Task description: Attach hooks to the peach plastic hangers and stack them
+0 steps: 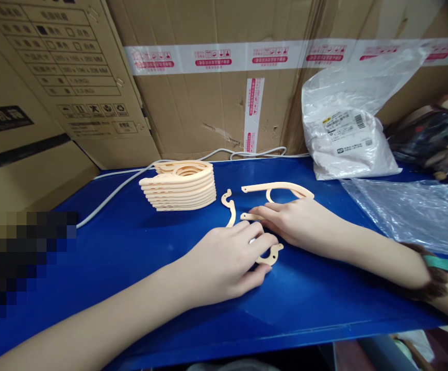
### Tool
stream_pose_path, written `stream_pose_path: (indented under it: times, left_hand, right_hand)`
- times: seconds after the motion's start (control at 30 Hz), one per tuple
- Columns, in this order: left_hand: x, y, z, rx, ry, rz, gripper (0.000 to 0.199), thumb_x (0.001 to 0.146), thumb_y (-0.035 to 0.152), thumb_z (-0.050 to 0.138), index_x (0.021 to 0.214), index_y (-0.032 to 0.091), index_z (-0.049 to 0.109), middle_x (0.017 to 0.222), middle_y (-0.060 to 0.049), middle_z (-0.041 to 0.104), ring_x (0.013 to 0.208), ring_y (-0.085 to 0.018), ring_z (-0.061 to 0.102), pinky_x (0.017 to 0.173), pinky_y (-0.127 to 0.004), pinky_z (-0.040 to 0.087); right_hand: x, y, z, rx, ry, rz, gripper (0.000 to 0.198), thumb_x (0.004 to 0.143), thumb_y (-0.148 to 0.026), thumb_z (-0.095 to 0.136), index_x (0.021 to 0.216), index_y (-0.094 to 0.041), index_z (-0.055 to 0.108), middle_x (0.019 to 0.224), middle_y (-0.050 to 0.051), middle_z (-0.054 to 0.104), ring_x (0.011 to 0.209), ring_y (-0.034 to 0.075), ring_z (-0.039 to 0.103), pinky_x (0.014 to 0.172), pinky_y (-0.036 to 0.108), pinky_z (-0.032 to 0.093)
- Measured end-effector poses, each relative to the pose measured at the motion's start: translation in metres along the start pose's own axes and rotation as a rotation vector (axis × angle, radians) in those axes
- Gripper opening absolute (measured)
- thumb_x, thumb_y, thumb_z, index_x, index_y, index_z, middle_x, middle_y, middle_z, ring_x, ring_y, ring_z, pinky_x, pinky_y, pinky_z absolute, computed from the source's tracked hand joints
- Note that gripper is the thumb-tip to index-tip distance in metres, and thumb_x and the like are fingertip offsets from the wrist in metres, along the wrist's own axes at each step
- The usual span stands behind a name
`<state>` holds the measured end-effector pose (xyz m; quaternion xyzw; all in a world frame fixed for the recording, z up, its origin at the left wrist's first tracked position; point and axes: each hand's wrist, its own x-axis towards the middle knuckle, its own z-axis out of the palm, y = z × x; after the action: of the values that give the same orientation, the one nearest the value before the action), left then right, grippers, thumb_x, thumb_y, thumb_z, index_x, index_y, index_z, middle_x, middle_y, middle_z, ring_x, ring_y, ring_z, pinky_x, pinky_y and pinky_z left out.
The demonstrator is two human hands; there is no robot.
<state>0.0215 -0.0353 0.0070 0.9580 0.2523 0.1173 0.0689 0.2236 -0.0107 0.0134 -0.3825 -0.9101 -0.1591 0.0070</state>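
Observation:
My left hand (227, 260) is closed on a small cream plastic hanger hook piece (273, 255), whose curved end with holes shows between thumb and fingers. My right hand (299, 221) lies just beyond it, its fingers closed over a cream hanger arm (250, 216); most of that arm is hidden under the hand. Behind the right hand lies another curved hanger arm (274, 186) with a loop beneath. A loose hook piece (227, 198) rests beyond my left fingers, partly covered. Farther left stands a neat stack of cream folding hangers (181, 188).
A blue table (138, 273) bears everything. White cable (121, 198) runs along its back. Cardboard boxes (208, 108) wall off the rear and left. A filled plastic bag (347, 134) stands at back right, with a flat clear plastic sheet (409, 211) in front.

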Motion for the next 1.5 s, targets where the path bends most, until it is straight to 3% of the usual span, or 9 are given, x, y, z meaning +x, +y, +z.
stream_pose_path:
  times: [0.23, 0.4, 0.7, 0.87, 0.97, 1.07, 1.17, 1.3, 1.5]
  left_hand:
    - [0.003, 0.0, 0.005, 0.034, 0.055, 0.036, 0.022, 0.093, 0.019, 0.043, 0.109, 0.016, 0.057, 0.099, -0.005, 0.064, 0.097, -0.02, 0.061, 0.086, -0.033, 0.049]
    - [0.003, 0.0, 0.007, 0.181, 0.063, 0.091, 0.024, 0.092, 0.015, 0.042, 0.108, 0.014, 0.059, 0.094, -0.008, 0.063, 0.094, -0.022, 0.061, 0.083, -0.035, 0.051]
    - [0.0, 0.003, 0.006, 0.169, 0.083, 0.136, 0.029, 0.099, 0.018, 0.035, 0.126, 0.016, 0.046, 0.107, -0.007, 0.061, 0.095, -0.02, 0.06, 0.076, -0.033, 0.052]
    - [-0.001, 0.003, 0.003, 0.201, 0.202, 0.127, 0.027, 0.099, 0.017, 0.03, 0.106, 0.013, 0.056, 0.096, -0.006, 0.065, 0.089, -0.02, 0.062, 0.068, -0.028, 0.049]
    - [-0.001, 0.004, 0.001, 0.254, 0.25, 0.055, 0.033, 0.102, 0.026, 0.026, 0.096, 0.016, 0.057, 0.088, -0.004, 0.066, 0.078, -0.017, 0.063, 0.055, -0.026, 0.043]
    - [-0.001, 0.003, 0.0, 0.19, 0.252, -0.103, 0.034, 0.102, 0.036, 0.029, 0.093, 0.018, 0.055, 0.087, -0.002, 0.066, 0.072, -0.015, 0.063, 0.054, -0.026, 0.042]
    - [-0.001, -0.002, -0.002, 0.131, 0.299, -0.227, 0.028, 0.098, 0.045, 0.041, 0.097, 0.019, 0.052, 0.09, -0.001, 0.064, 0.078, -0.017, 0.064, 0.056, -0.025, 0.042]
    - [0.0, -0.011, -0.003, 0.163, 0.378, -0.303, 0.02, 0.099, 0.037, 0.04, 0.095, 0.019, 0.047, 0.089, -0.001, 0.062, 0.074, -0.016, 0.062, 0.055, -0.024, 0.038]
    - [0.003, -0.017, -0.006, 0.086, 0.26, -0.382, 0.024, 0.101, 0.032, 0.033, 0.089, 0.018, 0.049, 0.082, 0.0, 0.059, 0.069, -0.015, 0.058, 0.057, -0.025, 0.035]
  right_hand:
    - [0.001, -0.001, 0.001, -0.001, 0.005, 0.005, 0.027, 0.094, -0.025, 0.048, 0.118, -0.022, 0.06, 0.095, 0.004, 0.073, 0.063, 0.019, 0.067, 0.051, 0.027, 0.027]
    - [0.001, -0.001, 0.0, 0.013, -0.003, -0.018, 0.026, 0.095, -0.025, 0.046, 0.116, -0.021, 0.061, 0.091, 0.005, 0.072, 0.063, 0.018, 0.067, 0.051, 0.027, 0.03]
    - [0.0, 0.001, 0.001, -0.014, 0.007, -0.037, 0.033, 0.089, -0.023, 0.055, 0.122, -0.021, 0.057, 0.093, 0.005, 0.072, 0.063, 0.018, 0.067, 0.05, 0.026, 0.028]
    - [0.0, 0.001, -0.001, 0.027, -0.019, -0.035, 0.03, 0.092, -0.022, 0.049, 0.122, -0.02, 0.056, 0.098, 0.006, 0.071, 0.065, 0.019, 0.067, 0.051, 0.027, 0.027]
    - [0.0, 0.001, -0.001, 0.047, -0.017, -0.033, 0.03, 0.094, -0.021, 0.047, 0.123, -0.022, 0.053, 0.101, 0.005, 0.071, 0.066, 0.018, 0.067, 0.051, 0.028, 0.025]
    - [0.001, 0.0, -0.001, 0.055, -0.004, -0.026, 0.022, 0.094, -0.022, 0.05, 0.114, -0.02, 0.056, 0.094, 0.003, 0.071, 0.063, 0.017, 0.066, 0.05, 0.028, 0.022]
    - [0.0, 0.001, 0.001, 0.027, 0.014, -0.018, 0.011, 0.093, -0.022, 0.051, 0.1, -0.018, 0.059, 0.086, 0.002, 0.07, 0.056, 0.016, 0.062, 0.049, 0.028, 0.02]
    - [0.0, 0.001, 0.004, 0.002, 0.034, -0.01, 0.016, 0.097, -0.024, 0.045, 0.104, -0.02, 0.059, 0.088, 0.002, 0.07, 0.056, 0.014, 0.062, 0.049, 0.028, 0.02]
    - [-0.001, 0.002, 0.002, -0.001, 0.03, 0.007, 0.026, 0.1, -0.028, 0.04, 0.116, -0.022, 0.059, 0.098, 0.004, 0.072, 0.065, 0.017, 0.066, 0.051, 0.028, 0.024]
